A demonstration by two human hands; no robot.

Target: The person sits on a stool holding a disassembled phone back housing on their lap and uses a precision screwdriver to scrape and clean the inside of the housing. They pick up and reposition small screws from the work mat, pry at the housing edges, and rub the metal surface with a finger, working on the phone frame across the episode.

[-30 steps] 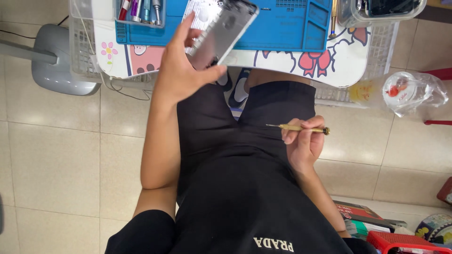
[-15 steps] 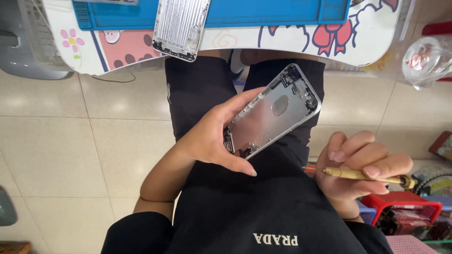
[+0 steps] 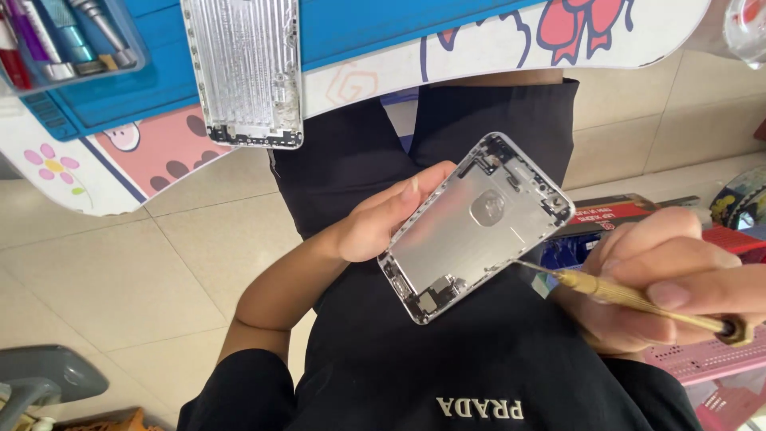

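I'm gripping the silver phone housing [image 3: 477, 230] in my left hand [image 3: 375, 227], my right hand [image 3: 662, 279] pinching a brass screwdriver [image 3: 638, 299], while pens are sitting in the clear tray [image 3: 68, 40].

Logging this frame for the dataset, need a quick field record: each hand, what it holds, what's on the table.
left hand: holds silver phone housing by its edge, open inside facing up, over the lap
right hand: fingers pinch brass-handled screwdriver, tip at the housing's lower right edge
table: second silver housing lying on blue mat, overhanging the mat's near edge
tool tray: clear, upper left, holding pens or tools
floor: beige tile
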